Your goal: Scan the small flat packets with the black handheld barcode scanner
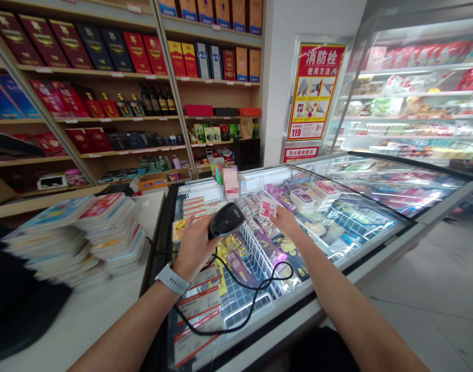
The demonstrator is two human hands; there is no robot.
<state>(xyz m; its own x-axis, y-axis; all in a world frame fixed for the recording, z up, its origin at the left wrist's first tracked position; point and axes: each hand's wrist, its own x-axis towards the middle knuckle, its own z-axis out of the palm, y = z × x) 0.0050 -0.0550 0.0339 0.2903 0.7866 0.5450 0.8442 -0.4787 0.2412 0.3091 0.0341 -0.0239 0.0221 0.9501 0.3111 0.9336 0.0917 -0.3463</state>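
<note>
My left hand (195,245), with a pale watch on its wrist, is closed round a black handheld scanner (227,219) above the glass-topped freezer (339,274). A black cable (255,294) loops from it over the glass. To the right, my right hand (286,221) pinches a small white card with pink print (268,207). Beneath the glass lie wrapped packets in white wire baskets (259,248). Two small stacks of cards (324,192) rest on the freezer behind my right hand.
On the white counter (143,289) at the left stand tall stacks of packs (108,227). Shelves of boxes and bottles (116,75) line the back wall. A lit display fridge (414,98) stands at the right, beside a red poster (317,93). Red-and-white price labels (199,310) line the freezer's left side.
</note>
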